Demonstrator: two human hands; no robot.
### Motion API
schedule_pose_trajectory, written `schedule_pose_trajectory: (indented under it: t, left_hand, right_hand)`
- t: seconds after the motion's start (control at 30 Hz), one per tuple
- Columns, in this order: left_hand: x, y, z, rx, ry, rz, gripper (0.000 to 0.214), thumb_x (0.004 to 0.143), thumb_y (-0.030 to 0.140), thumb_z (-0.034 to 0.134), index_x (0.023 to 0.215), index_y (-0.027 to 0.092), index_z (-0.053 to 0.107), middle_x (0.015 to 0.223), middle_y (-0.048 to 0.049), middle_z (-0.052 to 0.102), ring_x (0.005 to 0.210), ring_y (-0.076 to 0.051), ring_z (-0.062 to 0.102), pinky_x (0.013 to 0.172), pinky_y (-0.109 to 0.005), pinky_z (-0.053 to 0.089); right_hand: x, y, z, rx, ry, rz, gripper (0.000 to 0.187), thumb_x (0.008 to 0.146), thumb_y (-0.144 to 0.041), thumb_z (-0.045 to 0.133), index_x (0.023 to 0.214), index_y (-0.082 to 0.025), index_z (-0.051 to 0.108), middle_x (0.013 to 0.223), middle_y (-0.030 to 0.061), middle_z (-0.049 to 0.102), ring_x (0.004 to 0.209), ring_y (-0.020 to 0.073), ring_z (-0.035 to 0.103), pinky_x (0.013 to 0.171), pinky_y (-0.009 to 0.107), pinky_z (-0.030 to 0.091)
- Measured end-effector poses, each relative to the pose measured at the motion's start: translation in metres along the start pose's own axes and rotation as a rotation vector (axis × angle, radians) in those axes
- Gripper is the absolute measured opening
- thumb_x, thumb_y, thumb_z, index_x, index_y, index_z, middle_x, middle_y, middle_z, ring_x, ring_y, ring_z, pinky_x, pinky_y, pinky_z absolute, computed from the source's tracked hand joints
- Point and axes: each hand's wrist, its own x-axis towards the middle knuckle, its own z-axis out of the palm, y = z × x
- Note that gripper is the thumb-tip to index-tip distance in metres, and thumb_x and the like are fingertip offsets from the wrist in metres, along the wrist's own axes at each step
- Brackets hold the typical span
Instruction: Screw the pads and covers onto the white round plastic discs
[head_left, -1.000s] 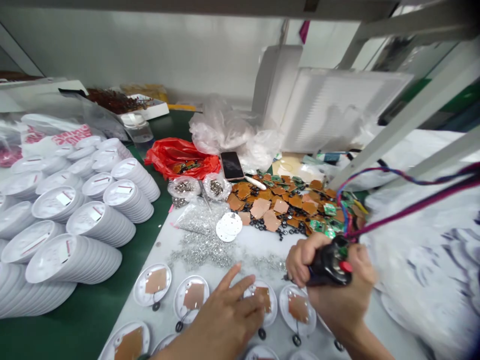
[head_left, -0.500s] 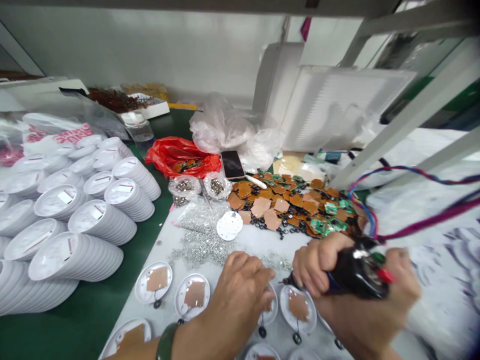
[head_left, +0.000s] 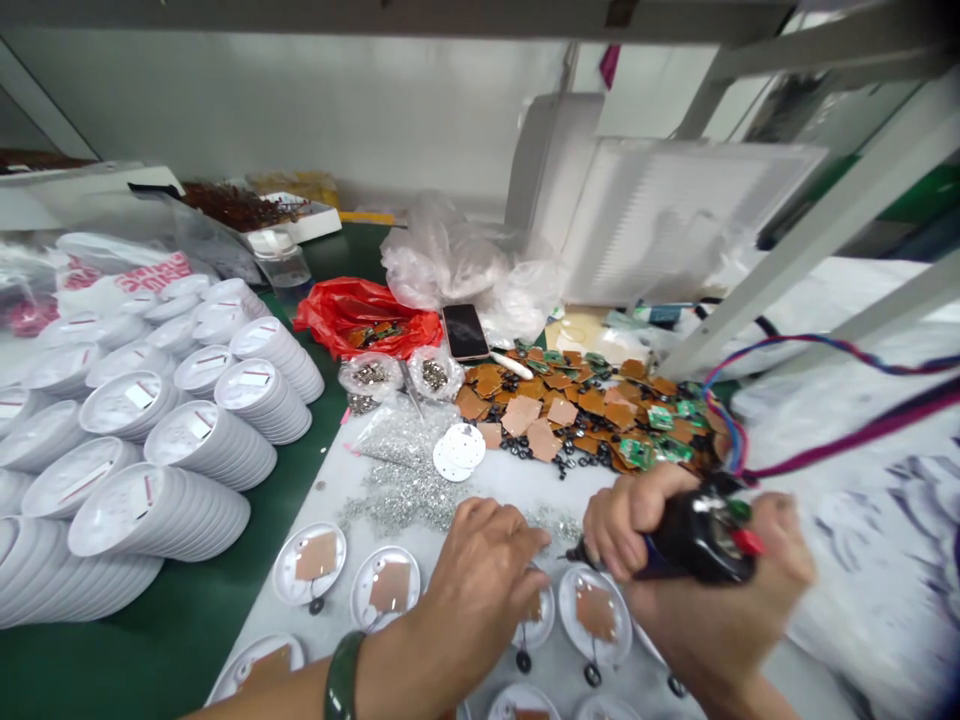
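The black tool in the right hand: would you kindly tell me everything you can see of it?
The tool has a bulky, glossy black body, small green and red parts at its rear end, and a thin metal tip pointing left. The right hand grips it, fingers wrapped round the body. Coloured wires rise from its rear.

Pale wall [head_left: 300, 110] behind green workbench [head_left: 150, 640]

Black corded tool [head_left: 705, 535], tip left, in right hand [head_left: 712, 590]; white disc [head_left: 538, 620] partly under left hand [head_left: 480, 590].

black corded tool [head_left: 701, 535] in right hand [head_left: 697, 605]
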Motion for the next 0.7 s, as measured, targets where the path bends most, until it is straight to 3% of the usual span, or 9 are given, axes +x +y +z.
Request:
schedule_pose_trajectory:
  t: [0.13,0.23,0.37,0.53,0.6,0.7]
  left_hand:
    - [0.006,-0.001,0.003,-0.052,0.041,0.062,0.002,0.092,0.025,0.075,0.092,0.023,0.074,0.080,0.0028,0.067,0.081,-0.018,0.060,0.084,-0.037,0.041]
    - [0.007,-0.002,0.001,-0.068,0.035,0.078,0.017,0.095,0.024,0.071,0.078,0.021,0.070,0.075,0.0043,0.065,0.078,-0.016,0.059,0.086,-0.036,0.040]
    - [0.000,-0.006,-0.004,-0.178,0.009,0.122,0.015,0.098,0.017,0.065,0.083,0.020,0.065,0.081,0.0041,0.065,0.081,-0.015,0.059,0.090,-0.035,0.039]
    - [-0.008,-0.008,-0.012,-0.437,0.025,0.066,0.017,0.098,0.010,0.064,0.086,0.021,0.066,0.084,0.0067,0.068,0.084,-0.012,0.062,0.092,-0.031,0.040]
    - [-0.013,-0.008,-0.015,-0.398,0.009,0.090,0.015,0.102,0.015,0.059,0.093,0.023,0.068,0.088,0.0065,0.070,0.084,-0.012,0.063,0.089,-0.032,0.040]
    - [-0.027,-0.007,-0.015,-0.124,0.066,0.166,0.022,0.108,0.025,0.047,0.102,0.024,0.069,0.090,0.0028,0.073,0.076,-0.017,0.060,0.072,-0.036,0.037]
  right_hand:
    - [-0.007,-0.011,0.008,0.045,-0.009,0.012,0.058,0.086,-0.070,0.051,0.059,-0.021,0.066,0.042,0.0016,0.048,0.039,0.0155,0.047,0.041,0.030,0.039]
    - [-0.009,-0.013,0.009,0.052,-0.006,0.022,0.059,0.086,-0.071,0.050,0.059,-0.022,0.066,0.043,0.0013,0.048,0.039,0.0155,0.047,0.041,0.030,0.039]
    - [-0.007,-0.016,0.012,0.095,-0.019,0.039,0.060,0.086,-0.072,0.048,0.058,-0.021,0.065,0.042,0.0000,0.046,0.037,0.0139,0.044,0.039,0.029,0.038]
    - [-0.004,-0.022,0.018,0.162,-0.077,0.047,0.061,0.087,-0.072,0.045,0.058,-0.022,0.064,0.039,-0.0028,0.042,0.032,0.0116,0.038,0.038,0.028,0.037]
    - [-0.004,-0.021,0.019,0.155,-0.120,0.060,0.059,0.087,-0.072,0.049,0.059,-0.022,0.065,0.039,-0.0030,0.043,0.032,0.0112,0.038,0.037,0.027,0.035]
    - [-0.005,-0.012,0.019,0.110,-0.157,0.064,0.059,0.087,-0.072,0.050,0.061,-0.021,0.067,0.041,-0.0012,0.047,0.035,0.0125,0.042,0.037,0.026,0.035]
